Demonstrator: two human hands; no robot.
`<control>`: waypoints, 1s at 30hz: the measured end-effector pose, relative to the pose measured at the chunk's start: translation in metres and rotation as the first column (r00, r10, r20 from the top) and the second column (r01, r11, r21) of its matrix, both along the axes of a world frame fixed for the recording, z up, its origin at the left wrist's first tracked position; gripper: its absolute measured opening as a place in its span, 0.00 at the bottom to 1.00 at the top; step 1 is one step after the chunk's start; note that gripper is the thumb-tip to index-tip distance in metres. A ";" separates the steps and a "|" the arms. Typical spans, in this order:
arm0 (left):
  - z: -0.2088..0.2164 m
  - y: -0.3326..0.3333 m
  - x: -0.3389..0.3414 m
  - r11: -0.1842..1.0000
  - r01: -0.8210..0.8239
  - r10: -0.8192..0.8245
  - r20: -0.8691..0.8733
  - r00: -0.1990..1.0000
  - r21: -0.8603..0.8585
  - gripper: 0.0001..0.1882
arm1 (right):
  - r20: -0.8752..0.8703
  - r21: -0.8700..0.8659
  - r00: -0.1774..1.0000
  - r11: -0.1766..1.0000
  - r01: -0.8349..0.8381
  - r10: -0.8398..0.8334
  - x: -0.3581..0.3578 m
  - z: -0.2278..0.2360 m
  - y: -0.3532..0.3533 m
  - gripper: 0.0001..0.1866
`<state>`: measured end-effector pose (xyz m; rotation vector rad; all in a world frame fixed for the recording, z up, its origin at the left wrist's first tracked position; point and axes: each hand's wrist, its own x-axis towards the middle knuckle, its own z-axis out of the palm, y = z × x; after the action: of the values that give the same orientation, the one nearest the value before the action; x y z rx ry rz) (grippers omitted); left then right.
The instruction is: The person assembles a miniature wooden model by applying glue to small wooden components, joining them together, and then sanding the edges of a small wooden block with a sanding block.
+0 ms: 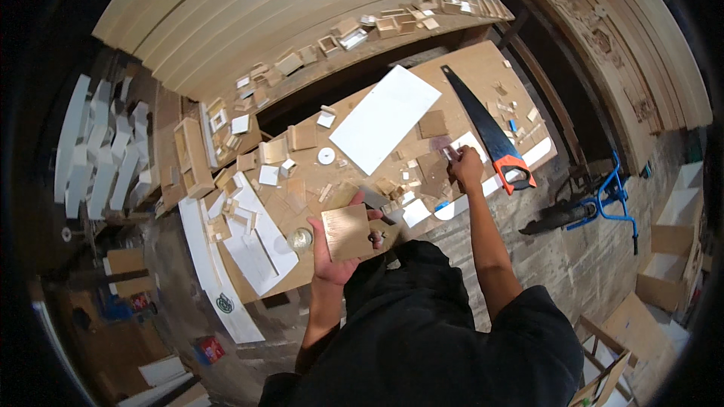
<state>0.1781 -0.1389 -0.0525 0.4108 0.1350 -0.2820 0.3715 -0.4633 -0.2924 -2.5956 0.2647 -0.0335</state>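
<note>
Head view: a wooden workbench (354, 181) is seen from above, strewn w/ small offcuts, blocks & chips. A large white rectangular panel (385, 118) is laid near the bench centre, w/ a small white disc (326, 155) just beside its lower-left edge. A handsaw w/ black blade & orange-black handle (490, 136) is laid along the bench's right side. White strips and sheets (253, 237) are piled at the bench's left end. Behind the bench, long pale curved boards (302, 7) are stacked, and a shelf of small wood frames & blocks (377, 26) is seen in front of them. To the right, carved wooden panels (603, 38) are leaned against the wall; a blue metal frame (607, 200) is set on the concrete floor.

A square thin wood board (347, 232) is held in the left hand (335, 252), palm up beneath it, thumb closed over the right edge, near the bench's front edge. The right hand (465, 167) is closed around a small object (450, 153) at the bench's right side, next to the saw handle, well apart from the board.

What the small object is cannot be made out; too small & partly covered by fingers. A round shiny item (300, 238) left of the board is unclear too. Picture rim is black; the room's left side is dark & blurred.
</note>
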 end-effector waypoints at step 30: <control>0.039 0.009 -0.022 0.888 -0.208 0.261 -0.076 0.962 0.410 0.34 | 0.551 0.690 0.804 0.420 -0.589 0.223 -0.160 0.282 0.179 0.11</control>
<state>0.1557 -0.1295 -0.0137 0.7769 0.3711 -0.0366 0.2116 -0.2847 -0.0099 -1.5251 -0.4498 -0.1830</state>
